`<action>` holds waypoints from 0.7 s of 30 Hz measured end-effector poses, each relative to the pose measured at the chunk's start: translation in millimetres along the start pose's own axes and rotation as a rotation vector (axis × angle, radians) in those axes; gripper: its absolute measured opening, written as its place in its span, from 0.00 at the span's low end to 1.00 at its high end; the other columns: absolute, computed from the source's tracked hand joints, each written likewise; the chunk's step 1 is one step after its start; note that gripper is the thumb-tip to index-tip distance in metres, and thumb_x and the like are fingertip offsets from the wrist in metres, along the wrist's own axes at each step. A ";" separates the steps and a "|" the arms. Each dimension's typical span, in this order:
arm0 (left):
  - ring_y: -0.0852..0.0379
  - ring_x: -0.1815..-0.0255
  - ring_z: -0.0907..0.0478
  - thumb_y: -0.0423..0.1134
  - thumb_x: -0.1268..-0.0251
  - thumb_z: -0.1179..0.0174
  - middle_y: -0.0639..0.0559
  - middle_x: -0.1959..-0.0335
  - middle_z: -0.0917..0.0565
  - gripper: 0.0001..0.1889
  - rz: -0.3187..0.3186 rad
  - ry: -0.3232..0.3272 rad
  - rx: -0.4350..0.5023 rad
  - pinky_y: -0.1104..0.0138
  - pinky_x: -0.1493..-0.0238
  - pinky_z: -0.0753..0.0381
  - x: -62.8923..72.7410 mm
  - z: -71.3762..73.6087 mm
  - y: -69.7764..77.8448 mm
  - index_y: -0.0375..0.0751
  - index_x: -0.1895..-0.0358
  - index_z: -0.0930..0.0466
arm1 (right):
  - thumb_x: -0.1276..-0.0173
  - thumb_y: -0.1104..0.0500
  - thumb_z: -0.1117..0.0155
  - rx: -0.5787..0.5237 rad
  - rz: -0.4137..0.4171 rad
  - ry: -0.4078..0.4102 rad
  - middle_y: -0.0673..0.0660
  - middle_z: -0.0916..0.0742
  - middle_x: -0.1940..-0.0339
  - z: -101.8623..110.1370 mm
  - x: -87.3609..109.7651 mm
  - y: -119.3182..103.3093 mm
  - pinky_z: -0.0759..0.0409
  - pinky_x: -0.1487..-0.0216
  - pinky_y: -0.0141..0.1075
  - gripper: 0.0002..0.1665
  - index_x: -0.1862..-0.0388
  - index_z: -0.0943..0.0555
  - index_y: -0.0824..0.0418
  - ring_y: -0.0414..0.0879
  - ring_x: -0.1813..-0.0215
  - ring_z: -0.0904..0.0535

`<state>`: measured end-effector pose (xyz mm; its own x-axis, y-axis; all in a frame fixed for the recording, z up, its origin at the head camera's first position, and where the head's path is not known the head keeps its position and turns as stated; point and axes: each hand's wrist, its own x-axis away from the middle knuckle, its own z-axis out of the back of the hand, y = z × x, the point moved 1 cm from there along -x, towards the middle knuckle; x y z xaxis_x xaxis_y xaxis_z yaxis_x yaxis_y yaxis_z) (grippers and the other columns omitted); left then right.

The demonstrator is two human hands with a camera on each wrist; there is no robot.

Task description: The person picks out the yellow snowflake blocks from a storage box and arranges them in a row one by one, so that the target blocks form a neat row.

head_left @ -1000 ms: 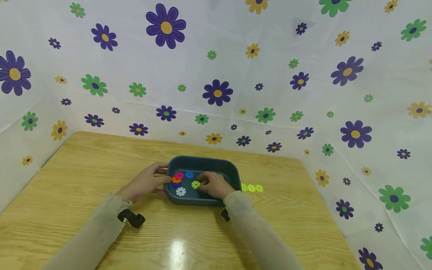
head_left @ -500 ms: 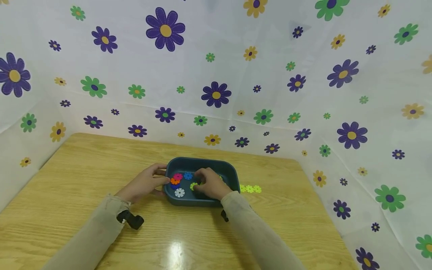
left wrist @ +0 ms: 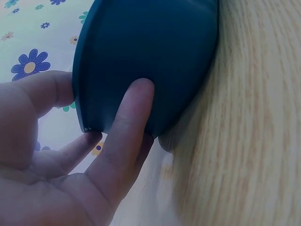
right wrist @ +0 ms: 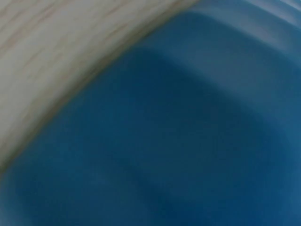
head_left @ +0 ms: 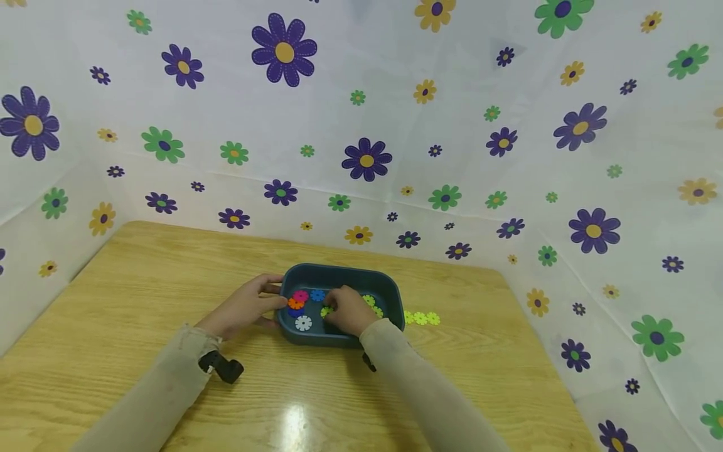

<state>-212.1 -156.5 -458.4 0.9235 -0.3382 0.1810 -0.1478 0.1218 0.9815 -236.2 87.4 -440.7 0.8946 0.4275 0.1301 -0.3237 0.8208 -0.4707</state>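
A dark blue-green tray [head_left: 344, 341] stands on the table. My left hand [head_left: 246, 307] holds its left end; in the left wrist view one finger [left wrist: 136, 103] lies along the outer wall and another digit meets the rim. Inside the tray, my right hand [head_left: 351, 312] reaches down with bent fingers close to a yellow-green snowflake disc [head_left: 326, 311]. Whether they grip a disc is hidden from above. Around it lie white [head_left: 303, 323], orange [head_left: 296, 303], pink [head_left: 300, 295] and blue [head_left: 317, 295] discs. The right wrist view shows only blurred blue wall.
More yellow-green discs [head_left: 369, 301] lie at the tray's right. Beyond its right edge, a short row of yellow-green discs [head_left: 420, 318] lies on the wooden table [head_left: 294, 389]. A flower-printed sheet [head_left: 316, 119] hangs behind and along both sides.
My right hand has shifted slightly left within the tray, and more yellow-green discs show at its right. My left hand keeps its place at the tray's end.
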 end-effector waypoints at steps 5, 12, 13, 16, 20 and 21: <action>0.40 0.44 0.19 0.35 0.24 0.40 0.29 0.29 0.34 0.33 -0.004 -0.002 -0.006 0.52 0.53 0.10 -0.5 -0.1 0.1 0.36 0.22 0.42 | 0.34 0.63 0.26 0.013 -0.036 -0.003 0.53 0.17 0.60 -1.7 -0.6 -2.5 0.20 0.51 0.40 0.11 0.53 0.14 0.62 0.45 0.56 0.25; 0.40 0.44 0.18 0.34 0.23 0.41 0.29 0.29 0.34 0.32 -0.013 0.001 -0.006 0.52 0.53 0.10 -1.3 0.9 -1.0 0.35 0.22 0.42 | 0.36 0.64 0.26 -0.006 -0.042 -0.012 0.53 0.19 0.61 -1.2 -0.6 -5.2 0.21 0.52 0.41 0.09 0.59 0.17 0.61 0.46 0.57 0.26; 0.40 0.44 0.18 0.34 0.23 0.41 0.29 0.29 0.34 0.32 -0.014 0.001 -0.007 0.52 0.53 0.10 -1.4 1.0 -1.2 0.35 0.22 0.42 | 0.36 0.64 0.26 -0.007 -0.045 -0.017 0.53 0.19 0.61 -1.3 -0.7 -5.4 0.22 0.53 0.41 0.10 0.59 0.17 0.61 0.46 0.57 0.26; 0.40 0.45 0.18 0.34 0.23 0.41 0.29 0.29 0.34 0.32 -0.014 0.001 -0.012 0.52 0.53 0.10 -1.1 0.8 -1.1 0.35 0.22 0.42 | 0.36 0.63 0.25 -0.014 -0.056 -0.028 0.53 0.19 0.62 -1.0 -0.3 -5.7 0.22 0.54 0.40 0.11 0.58 0.18 0.61 0.46 0.58 0.26; 0.41 0.45 0.18 0.34 0.23 0.41 0.29 0.29 0.34 0.32 -0.017 -0.004 -0.013 0.52 0.53 0.10 -1.0 0.3 -0.3 0.35 0.22 0.42 | 0.36 0.62 0.25 -0.015 -0.085 -0.038 0.53 0.17 0.60 0.5 0.8 -5.4 0.19 0.51 0.41 0.12 0.57 0.17 0.62 0.45 0.57 0.24; 0.41 0.45 0.18 0.35 0.23 0.41 0.29 0.29 0.34 0.32 -0.017 -0.005 -0.012 0.52 0.53 0.10 -1.1 0.3 -0.2 0.35 0.22 0.42 | 0.35 0.61 0.24 -0.015 -0.088 -0.037 0.54 0.16 0.59 1.1 1.1 -5.5 0.19 0.50 0.42 0.12 0.57 0.17 0.62 0.46 0.57 0.23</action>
<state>-213.2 -156.4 -458.8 0.9240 -0.3452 0.1644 -0.1274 0.1274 0.9836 -233.8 83.8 -437.0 0.9073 0.3681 0.2031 -0.2399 0.8500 -0.4689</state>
